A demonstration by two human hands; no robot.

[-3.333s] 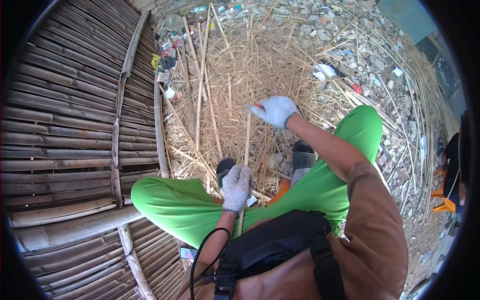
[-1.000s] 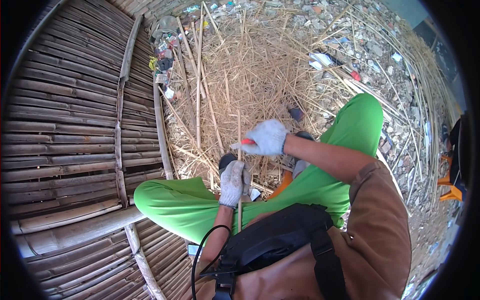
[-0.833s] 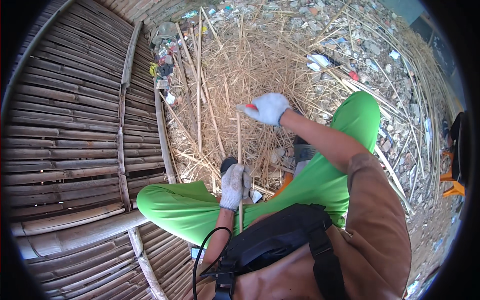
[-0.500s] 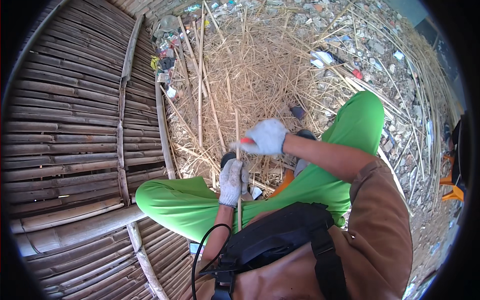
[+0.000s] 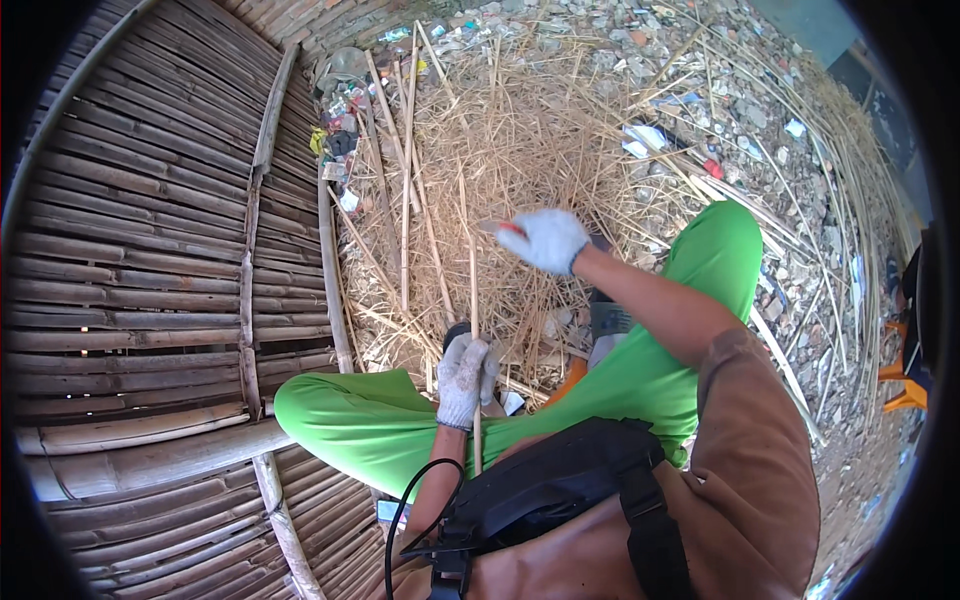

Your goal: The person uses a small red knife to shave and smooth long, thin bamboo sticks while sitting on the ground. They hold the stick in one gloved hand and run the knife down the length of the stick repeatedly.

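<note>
My left hand (image 5: 462,382), in a white work glove stained on its back, is wrapped around a slender bamboo strip (image 5: 474,290). The strip stands lengthwise in front of me, its near end by my lap and its far end over the straw. In my right hand (image 5: 550,241), also gloved, is a knife (image 5: 489,227) with a red handle, its short blade pointing left toward the strip. The blade is close to the strip's upper part; whether it touches I cannot tell. My right palm and most of the handle are hidden by the glove.
A slatted bamboo platform (image 5: 150,300) fills the left side. Straw-like shavings (image 5: 540,150) cover the ground ahead, with longer bamboo poles (image 5: 408,190) lying to their left. Rubble and litter (image 5: 740,110) spread on the right. An orange stool (image 5: 906,387) stands at the far right.
My right hand has moved with the knife away from me, farther up along the strip. The left hand keeps its hold at nearly the same place.
</note>
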